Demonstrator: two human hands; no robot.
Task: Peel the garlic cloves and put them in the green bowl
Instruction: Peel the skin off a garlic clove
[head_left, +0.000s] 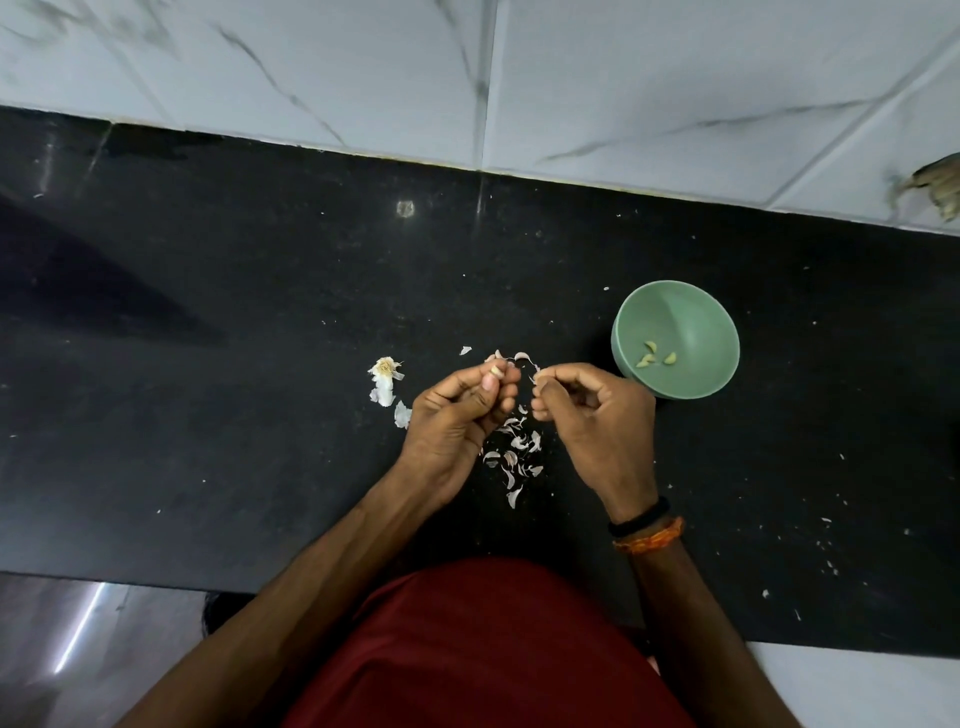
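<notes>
- Two hands work above the black counter (234, 312), close together but not touching.
- One clove (497, 370) sits in the left hand (457, 410), pinched between thumb and curled fingertips; only its pale tip shows, so its long axis cannot be told for sure, though the exposed end points away from the person, toward the wall.
- One small scrap of skin (537, 375) is pinched at the fingertips of the right hand (597, 415), whose other fingers curl in toward the palm.
- Three peeled cloves (655, 355) lie in the bowl (691, 312), low on its near side. They are close together; the left two appear to touch, the right one lies just apart. Each is a short wedge, and their long axes run roughly across the view or slightly slanted.
- One bowl, green, stands upright on the counter just beyond and to the right of the right hand.
- One bulb remnant (385, 375), with its dry root plate facing up, lies on the counter left of the left hand, with a skin piece or two beside it.
- Many peelings (517, 447) are scattered on the counter between and below the hands, with a few more just beyond the fingertips; the exact count cannot be told.
- Two bands (644, 527), one black and one orange, circle the right wrist.
</notes>
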